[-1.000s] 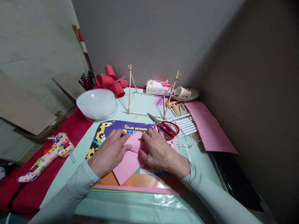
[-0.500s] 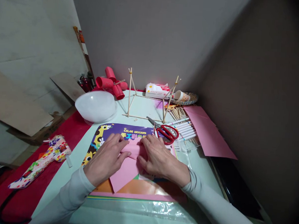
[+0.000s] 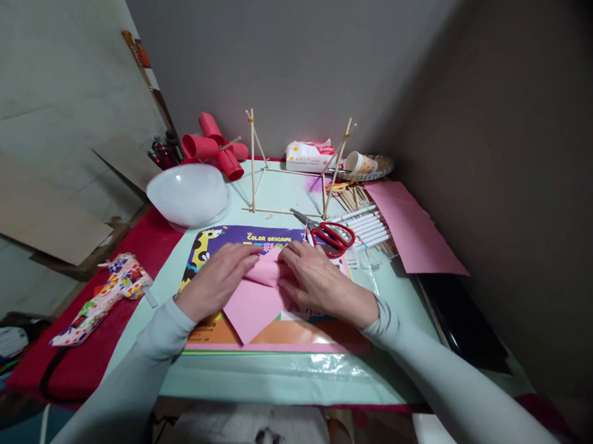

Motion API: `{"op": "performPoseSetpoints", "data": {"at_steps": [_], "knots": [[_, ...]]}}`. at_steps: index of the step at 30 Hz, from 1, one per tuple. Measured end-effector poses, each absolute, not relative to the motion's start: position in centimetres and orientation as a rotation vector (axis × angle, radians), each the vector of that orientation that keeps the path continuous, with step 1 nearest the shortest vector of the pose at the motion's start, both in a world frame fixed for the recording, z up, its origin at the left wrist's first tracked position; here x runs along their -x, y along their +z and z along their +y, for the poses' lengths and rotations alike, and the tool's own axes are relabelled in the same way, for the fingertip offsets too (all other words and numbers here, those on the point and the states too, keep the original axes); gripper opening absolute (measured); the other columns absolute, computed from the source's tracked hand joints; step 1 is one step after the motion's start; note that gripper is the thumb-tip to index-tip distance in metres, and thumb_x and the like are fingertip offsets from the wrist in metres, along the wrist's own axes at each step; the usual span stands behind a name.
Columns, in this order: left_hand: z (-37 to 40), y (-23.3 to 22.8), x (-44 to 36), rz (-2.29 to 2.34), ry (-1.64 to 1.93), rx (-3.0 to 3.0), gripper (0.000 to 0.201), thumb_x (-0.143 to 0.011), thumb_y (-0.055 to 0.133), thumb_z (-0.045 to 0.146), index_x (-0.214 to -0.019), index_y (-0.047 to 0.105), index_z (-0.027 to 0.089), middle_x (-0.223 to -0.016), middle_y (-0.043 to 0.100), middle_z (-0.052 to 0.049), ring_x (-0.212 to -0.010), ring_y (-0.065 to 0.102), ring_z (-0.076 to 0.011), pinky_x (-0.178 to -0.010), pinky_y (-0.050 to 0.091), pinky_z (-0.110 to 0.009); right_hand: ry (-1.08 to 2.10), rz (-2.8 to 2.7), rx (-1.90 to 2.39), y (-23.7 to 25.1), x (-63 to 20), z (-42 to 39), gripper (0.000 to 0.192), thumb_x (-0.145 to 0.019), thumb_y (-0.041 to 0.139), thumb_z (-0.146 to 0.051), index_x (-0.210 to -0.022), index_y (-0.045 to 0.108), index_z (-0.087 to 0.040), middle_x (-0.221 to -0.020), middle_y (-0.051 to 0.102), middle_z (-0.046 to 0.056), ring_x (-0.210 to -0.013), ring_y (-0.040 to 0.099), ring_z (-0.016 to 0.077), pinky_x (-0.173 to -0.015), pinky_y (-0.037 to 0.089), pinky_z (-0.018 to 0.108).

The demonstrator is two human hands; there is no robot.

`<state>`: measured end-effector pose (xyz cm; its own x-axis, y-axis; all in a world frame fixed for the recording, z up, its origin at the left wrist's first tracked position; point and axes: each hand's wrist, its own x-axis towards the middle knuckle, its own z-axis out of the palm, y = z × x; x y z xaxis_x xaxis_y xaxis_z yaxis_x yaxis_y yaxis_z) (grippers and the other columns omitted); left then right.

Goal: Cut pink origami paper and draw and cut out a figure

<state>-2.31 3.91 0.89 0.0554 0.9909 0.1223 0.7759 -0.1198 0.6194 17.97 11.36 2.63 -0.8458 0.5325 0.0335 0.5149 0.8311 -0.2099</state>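
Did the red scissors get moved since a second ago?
No. The red scissors lie just right of the stick frame, beside the markers, as before; only the camera shifted.

The table (image 3: 288, 380) carries an origami pack (image 3: 241, 235), bowl (image 3: 188, 193) and stick frame (image 3: 289, 175). Scissors (image 3: 328, 235), pens (image 3: 368, 229) and pink paper (image 3: 410, 228) lie to the right.

Under your hands lies a plain pink paper sheet (image 3: 252, 302) on an origami pack (image 3: 236, 235) with a purple cover, yellow lettering and a spotted yellow giraffe. Your scissors (image 3: 331, 237) have red handles. The glue gun (image 3: 104, 298) wears a multicoloured floral print; the bowl (image 3: 188, 193) is white.
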Motion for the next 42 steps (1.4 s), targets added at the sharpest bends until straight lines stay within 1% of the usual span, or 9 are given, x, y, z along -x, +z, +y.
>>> {"op": "performPoseSetpoints", "data": {"at_steps": [4, 8, 12, 14, 18, 21, 26, 33, 42], "knots": [[5.4, 1.2, 3.5, 1.809, 0.673, -1.886, 0.045, -0.092, 0.038, 0.034, -0.115, 0.069, 0.013, -0.116, 0.07, -0.015, -0.109, 0.062, -0.0289, -0.099, 0.045, -0.044, 0.329, -2.913, 0.836, 2.3, -18.2, 11.6, 0.015, -0.091, 0.06, -0.023, -0.102, 0.061, -0.013, -0.107, 0.061, 0.013, -0.092, 0.055, 0.0235, -0.077, 0.038, 0.033], [7.3, 1.7, 4.4, 1.756, 0.527, -1.845, 0.038, -0.084, 0.047, 0.027, -0.107, 0.074, 0.015, -0.09, 0.073, -0.01, -0.079, 0.066, -0.0233, -0.072, 0.051, -0.034, 0.319, -2.896, 0.833, 2.0, -18.2, 11.4, 0.012, -0.091, 0.058, -0.021, -0.1, 0.061, -0.013, -0.105, 0.062, 0.012, -0.091, 0.056, 0.0251, -0.076, 0.037, 0.034], [8.5, 2.5, 4.7, 1.649, 0.409, -1.798, 0.033, -0.079, 0.054, 0.027, -0.102, 0.074, 0.014, -0.086, 0.073, -0.008, -0.059, 0.061, -0.017, -0.06, 0.05, -0.03, 0.317, -2.884, 0.82, 2.1, -18.3, 11.2, 0.01, -0.091, 0.056, -0.018, -0.098, 0.061, -0.012, -0.103, 0.062, 0.013, -0.091, 0.055, 0.0252, -0.076, 0.037, 0.034], [8.6, 2.9, 5.1, 1.587, 0.376, -1.788, 0.035, -0.078, 0.054, 0.026, -0.105, 0.073, 0.014, -0.09, 0.074, -0.008, -0.061, 0.063, -0.0167, -0.062, 0.052, -0.03, 0.329, -2.882, 0.807, 2.3, -18.4, 11.2, 0.008, -0.091, 0.056, -0.016, -0.097, 0.06, -0.012, -0.103, 0.062, 0.012, -0.09, 0.055, 0.0242, -0.076, 0.038, 0.033], [8.3, 3.6, 6.1, 1.492, 0.36, -1.835, 0.041, -0.074, 0.057, 0.023, -0.111, 0.072, 0.016, -0.108, 0.074, -0.008, -0.09, 0.068, -0.0207, -0.078, 0.054, -0.03, 0.353, -2.875, 0.797, 2.4, -18.5, 11.1, 0.008, -0.089, 0.056, -0.011, -0.096, 0.059, -0.012, -0.102, 0.061, 0.012, -0.087, 0.053, 0.0225, -0.073, 0.038, 0.032], [8.1, 3.3, 6.4, 1.475, 0.373, -1.898, 0.043, -0.078, 0.057, 0.027, -0.117, 0.071, 0.016, -0.111, 0.074, -0.008, -0.098, 0.067, -0.0222, -0.085, 0.052, -0.032, 0.372, -2.864, 0.81, 2.3, -18.5, 11.1, 0.01, -0.088, 0.056, -0.009, -0.097, 0.059, -0.011, -0.101, 0.061, 0.012, -0.085, 0.052, 0.022, -0.072, 0.038, 0.032], [8.0, 2.1, 5.1, 1.532, 0.443, -1.998, 0.035, -0.082, 0.051, 0.022, -0.108, 0.074, 0.019, -0.111, 0.075, -0.007, -0.102, 0.066, -0.023, -0.092, 0.048, -0.034, 0.421, -2.84, 0.831, 1.9, -18.5, 11.6, 0.014, -0.088, 0.062, -0.013, -0.102, 0.06, -0.011, -0.104, 0.062, 0.011, -0.091, 0.054, 0.0225, -0.077, 0.042, 0.032], [7.8, 1.5, 3.7, 1.647, 0.54, -2.112, 0.035, -0.073, 0.045, 0.005, -0.087, 0.076, 0.017, -0.091, 0.074, -0.007, -0.087, 0.064, -0.0221, -0.082, 0.045, -0.034, 0.517, -2.82, 0.866, 1.9, -18.6, 11.6, 0.02, -0.086, 0.062, -0.008, -0.106, 0.062, -0.01, -0.106, 0.062, 0.011, -0.095, 0.055, 0.023, -0.08, 0.045, 0.034], [7.9, 0.7, 3.8, 1.683, 0.548, -2.159, 0.048, -0.066, 0.042, -0.002, -0.099, 0.072, 0.016, -0.096, 0.068, -0.007, -0.092, 0.062, -0.0228, -0.084, 0.044, -0.035, 0.493, -2.829, 0.854, 2.2, -18.6, 11.4, 0.019, -0.087, 0.061, -0.011, -0.106, 0.061, -0.012, -0.106, 0.062, 0.011, -0.094, 0.055, 0.0246, -0.079, 0.045, 0.035]]}}
